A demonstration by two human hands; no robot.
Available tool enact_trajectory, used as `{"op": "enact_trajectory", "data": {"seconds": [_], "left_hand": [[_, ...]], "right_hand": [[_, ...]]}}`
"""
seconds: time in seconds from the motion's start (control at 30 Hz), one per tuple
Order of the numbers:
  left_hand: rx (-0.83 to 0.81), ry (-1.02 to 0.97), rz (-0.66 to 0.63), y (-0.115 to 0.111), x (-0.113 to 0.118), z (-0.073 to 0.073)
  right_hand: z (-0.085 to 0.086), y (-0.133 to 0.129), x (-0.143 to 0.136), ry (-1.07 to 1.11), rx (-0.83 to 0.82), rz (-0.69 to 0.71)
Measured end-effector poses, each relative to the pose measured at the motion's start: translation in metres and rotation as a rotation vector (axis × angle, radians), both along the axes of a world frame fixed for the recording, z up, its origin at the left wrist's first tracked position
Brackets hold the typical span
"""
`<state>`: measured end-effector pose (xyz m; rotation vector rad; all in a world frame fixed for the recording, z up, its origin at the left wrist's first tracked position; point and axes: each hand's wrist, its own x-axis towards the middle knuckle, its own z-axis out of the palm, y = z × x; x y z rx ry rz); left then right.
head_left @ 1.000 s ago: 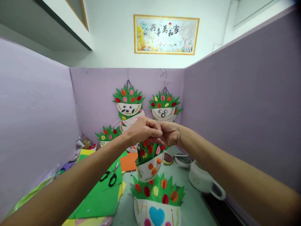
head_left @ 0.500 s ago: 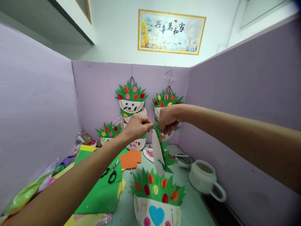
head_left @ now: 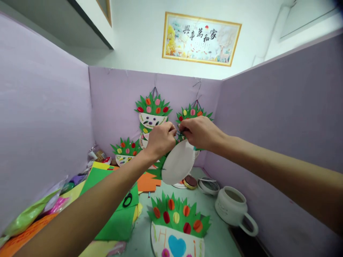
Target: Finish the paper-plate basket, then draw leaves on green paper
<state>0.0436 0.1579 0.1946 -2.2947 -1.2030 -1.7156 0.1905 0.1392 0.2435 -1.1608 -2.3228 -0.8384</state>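
**Two hands, one cord, a plate hanging below**

The left fingers (head_left: 173, 130) are pinched closed on a thin dark cord (head_left: 179, 133), and the right fingers (head_left: 184, 128) are bent shut on it too, the fingertips near each other but apart. How firmly each one grips is too small to tell. Just below hangs the white plate (head_left: 179, 162), tilted, its plain face to the camera, with green leaves (head_left: 158, 170) showing behind its left side. It appears to hang over the middle of the tabletop (head_left: 218, 237), toward the far edge.

The step in hand looks like working the cord, perhaps spreading or straightening it. The next move calls for a sure pinch on both sides and even tension, so that the plate hangs without twisting; a slack side could let it swing or the cord tangle.

Beyond the hands, two leafy strings (head_left: 153, 105) (head_left: 193, 111) hang on the back wall. A decorated basket (head_left: 177, 232) with a blue heart lies toward the near edge. Green sheets (head_left: 118, 221) lie along the left side, with a scissors handle (head_left: 127, 200) showing on top. Toward the right edge are the mug (head_left: 232, 205) and, farther back, a dish (head_left: 208, 186).
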Motion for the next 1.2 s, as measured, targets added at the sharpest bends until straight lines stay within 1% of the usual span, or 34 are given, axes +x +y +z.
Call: {"op": "enact_trajectory", "data": {"seconds": [0.07, 0.13, 0.2, 0.27, 0.37, 0.4, 0.47, 0.53, 0.6, 0.67, 0.83, 0.97, 1.07, 1.13, 1.2], "left_hand": [[-0.014, -0.026, 0.005, -0.001, -0.001, 0.005], [-0.038, -0.046, -0.04, 0.0, -0.002, 0.011], [-0.079, -0.059, -0.141, 0.001, -0.004, 0.017], [-0.147, -0.07, -0.271, 0.003, -0.007, 0.024], [-0.31, -0.09, -0.464, 0.008, -0.011, 0.03], [-0.37, -0.101, -0.518, 0.009, -0.012, 0.032], [-0.473, -0.131, -0.604, 0.012, -0.013, 0.034], [-0.543, -0.169, -0.665, 0.012, -0.013, 0.034], [-0.589, -0.203, -0.705, 0.012, -0.012, 0.034], [-0.622, -0.225, -0.728, 0.011, -0.011, 0.034], [-0.69, -0.248, -0.736, 0.008, -0.01, 0.035], [-0.724, -0.238, -0.715, 0.009, -0.01, 0.032], [-0.729, -0.235, -0.685, 0.011, -0.008, 0.029], [-0.721, -0.237, -0.65, 0.011, -0.006, 0.028], [-0.683, -0.261, -0.581, 0.009, -0.005, 0.031]], "right_hand": [[-0.004, 0.001, 0.001, -0.024, 0.09, 0.053], [-0.008, 0.003, 0.002, -0.054, 0.188, 0.115], [-0.01, 0.005, 0.005, -0.09, 0.269, 0.21], [-0.011, 0.008, 0.01, -0.128, 0.339, 0.319], [-0.01, 0.01, 0.016, -0.192, 0.435, 0.423], [-0.009, 0.009, 0.018, -0.214, 0.459, 0.424], [-0.007, 0.008, 0.021, -0.257, 0.488, 0.373], [-0.004, 0.006, 0.022, -0.298, 0.488, 0.298], [-0.002, 0.004, 0.023, -0.342, 0.465, 0.254], [0.001, 0.003, 0.022, -0.386, 0.457, 0.248], [0.006, 0.002, 0.023, -0.472, 0.523, 0.242], [0.008, 0.003, 0.022, -0.517, 0.537, 0.262], [0.008, 0.003, 0.02, -0.54, 0.517, 0.27], [0.006, 0.003, 0.018, -0.547, 0.488, 0.235], [0.005, 0.003, 0.014, -0.533, 0.439, 0.148]]}}
